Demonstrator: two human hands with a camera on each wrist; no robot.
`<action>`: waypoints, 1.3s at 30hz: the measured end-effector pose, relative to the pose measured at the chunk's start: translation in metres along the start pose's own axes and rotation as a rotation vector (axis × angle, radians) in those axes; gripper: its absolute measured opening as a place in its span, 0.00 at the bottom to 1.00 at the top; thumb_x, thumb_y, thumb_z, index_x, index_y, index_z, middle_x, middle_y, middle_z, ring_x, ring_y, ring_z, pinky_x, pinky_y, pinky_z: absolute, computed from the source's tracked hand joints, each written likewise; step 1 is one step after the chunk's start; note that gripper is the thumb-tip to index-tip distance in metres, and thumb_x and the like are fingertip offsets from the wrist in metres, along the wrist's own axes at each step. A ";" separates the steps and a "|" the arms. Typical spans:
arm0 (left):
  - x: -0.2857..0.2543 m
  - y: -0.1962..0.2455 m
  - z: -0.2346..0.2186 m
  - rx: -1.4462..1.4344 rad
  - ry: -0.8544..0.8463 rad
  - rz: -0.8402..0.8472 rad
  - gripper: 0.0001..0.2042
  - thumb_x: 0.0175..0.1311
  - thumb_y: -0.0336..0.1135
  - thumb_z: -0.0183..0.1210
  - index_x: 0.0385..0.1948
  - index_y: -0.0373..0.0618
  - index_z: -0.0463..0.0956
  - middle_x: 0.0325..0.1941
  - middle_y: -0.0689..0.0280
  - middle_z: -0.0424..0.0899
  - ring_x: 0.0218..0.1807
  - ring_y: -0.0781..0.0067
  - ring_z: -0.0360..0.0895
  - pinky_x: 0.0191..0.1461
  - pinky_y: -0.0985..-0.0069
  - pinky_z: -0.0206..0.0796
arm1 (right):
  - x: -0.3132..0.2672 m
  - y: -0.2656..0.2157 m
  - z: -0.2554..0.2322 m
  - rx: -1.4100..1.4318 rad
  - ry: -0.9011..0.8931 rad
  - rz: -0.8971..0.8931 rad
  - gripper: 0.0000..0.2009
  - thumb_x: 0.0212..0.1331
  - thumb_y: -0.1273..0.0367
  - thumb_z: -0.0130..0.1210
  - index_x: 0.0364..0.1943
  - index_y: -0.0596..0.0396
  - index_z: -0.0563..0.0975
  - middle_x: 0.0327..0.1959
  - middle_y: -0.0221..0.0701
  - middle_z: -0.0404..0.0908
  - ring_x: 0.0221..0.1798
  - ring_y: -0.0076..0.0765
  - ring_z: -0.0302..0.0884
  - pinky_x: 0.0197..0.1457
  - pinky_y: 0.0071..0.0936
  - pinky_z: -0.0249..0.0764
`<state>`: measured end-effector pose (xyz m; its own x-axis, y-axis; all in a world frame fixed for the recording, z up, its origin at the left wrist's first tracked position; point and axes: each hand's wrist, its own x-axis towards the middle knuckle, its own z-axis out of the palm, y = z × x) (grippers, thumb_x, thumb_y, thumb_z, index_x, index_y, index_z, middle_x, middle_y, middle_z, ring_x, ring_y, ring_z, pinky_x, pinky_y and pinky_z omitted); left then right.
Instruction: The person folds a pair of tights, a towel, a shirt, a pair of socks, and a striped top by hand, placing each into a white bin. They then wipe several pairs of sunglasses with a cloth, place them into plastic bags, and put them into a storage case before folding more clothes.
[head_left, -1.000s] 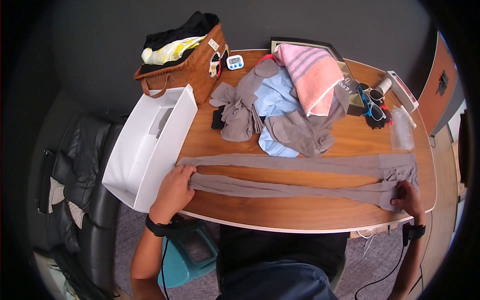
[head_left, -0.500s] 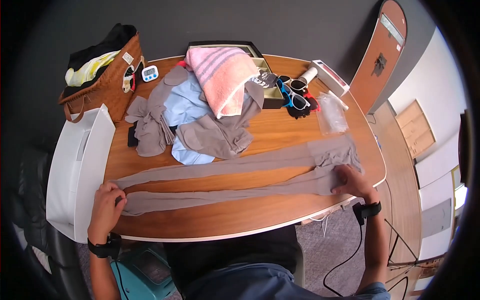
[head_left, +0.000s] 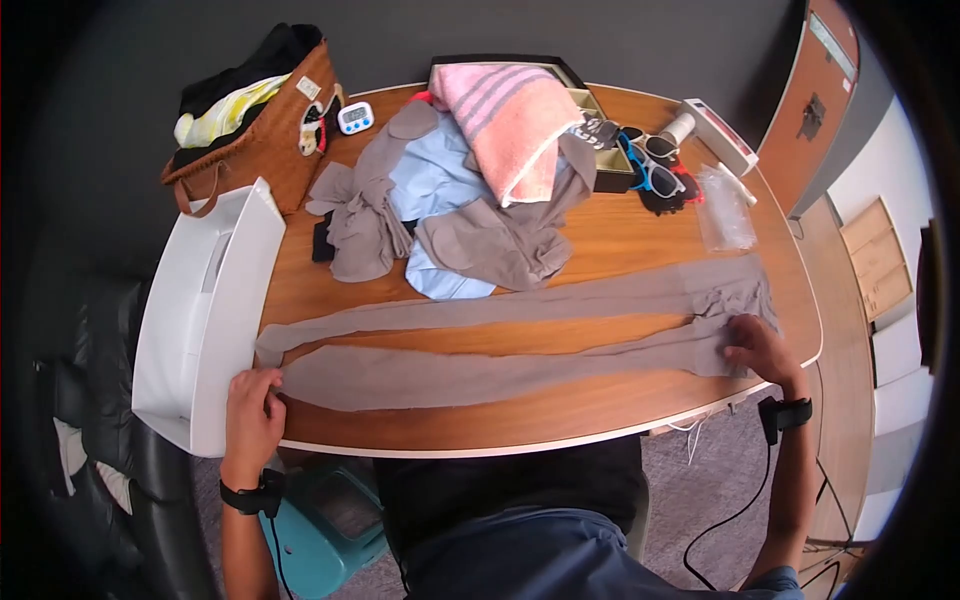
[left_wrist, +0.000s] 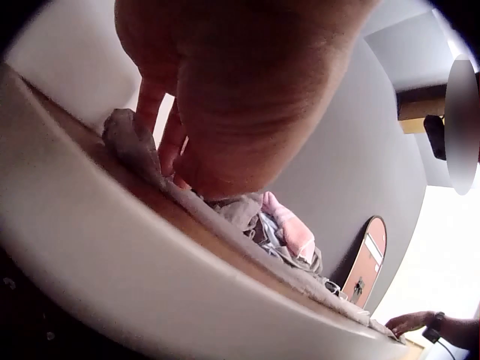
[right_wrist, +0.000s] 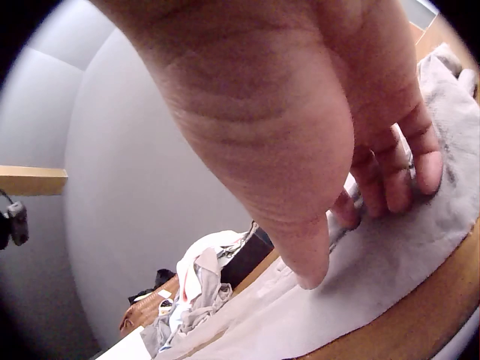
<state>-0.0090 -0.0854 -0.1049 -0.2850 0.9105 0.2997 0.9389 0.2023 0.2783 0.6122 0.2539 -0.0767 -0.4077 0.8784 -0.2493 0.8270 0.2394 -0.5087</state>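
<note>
Both hands [head_left: 252,412] pin grey tights [head_left: 500,345] (sheer, legs flat, waist bunched).

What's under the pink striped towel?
The pink striped towel lies over a dark box, grey tights and a light blue cloth. What the box holds beneath it is hidden.

The head view looks steeply down on the whole surface [head_left: 600,250]. Each wrist view sits under its palm at the surface's near edge, both sharing the far clothes pile [left_wrist: 289,229].
</note>
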 end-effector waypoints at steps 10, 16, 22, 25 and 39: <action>0.034 0.004 -0.006 -0.163 -0.020 -0.128 0.16 0.54 0.19 0.52 0.46 0.38 0.74 0.44 0.54 0.77 0.44 0.52 0.76 0.50 0.65 0.70 | 0.007 0.007 0.011 0.085 0.087 -0.015 0.19 0.50 0.75 0.64 0.47 0.57 0.73 0.35 0.25 0.70 0.39 0.23 0.67 0.45 0.24 0.70; 0.040 -0.010 -0.007 -0.185 -0.297 -0.199 0.10 0.55 0.22 0.57 0.40 0.37 0.75 0.33 0.58 0.79 0.29 0.64 0.75 0.37 0.71 0.69 | 0.007 0.006 0.011 0.098 0.080 -0.025 0.16 0.50 0.75 0.63 0.43 0.56 0.72 0.31 0.22 0.65 0.34 0.21 0.62 0.40 0.21 0.65; 0.045 0.008 -0.017 -0.162 -0.078 -0.207 0.05 0.52 0.22 0.58 0.31 0.37 0.74 0.27 0.57 0.74 0.29 0.62 0.75 0.36 0.70 0.68 | 0.008 0.005 0.011 0.116 0.086 -0.038 0.13 0.51 0.76 0.61 0.40 0.55 0.71 0.29 0.21 0.63 0.33 0.19 0.60 0.37 0.20 0.62; 0.033 0.008 -0.016 0.061 0.197 -0.063 0.05 0.50 0.23 0.58 0.28 0.39 0.73 0.29 0.59 0.75 0.31 0.56 0.75 0.36 0.64 0.68 | 0.006 0.003 0.011 0.082 0.099 -0.026 0.12 0.51 0.76 0.60 0.39 0.55 0.71 0.28 0.21 0.64 0.33 0.19 0.60 0.36 0.20 0.63; 0.033 -0.001 -0.011 0.088 -0.133 0.072 0.08 0.49 0.23 0.59 0.32 0.40 0.74 0.39 0.59 0.75 0.46 0.54 0.72 0.51 0.61 0.64 | 0.008 0.002 0.016 0.070 0.157 -0.059 0.11 0.53 0.77 0.59 0.38 0.55 0.70 0.27 0.21 0.64 0.31 0.20 0.60 0.35 0.21 0.63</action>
<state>-0.0218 -0.0594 -0.0849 -0.1940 0.9622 0.1910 0.9709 0.1604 0.1780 0.6049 0.2546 -0.0924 -0.3845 0.9189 -0.0880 0.7720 0.2679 -0.5764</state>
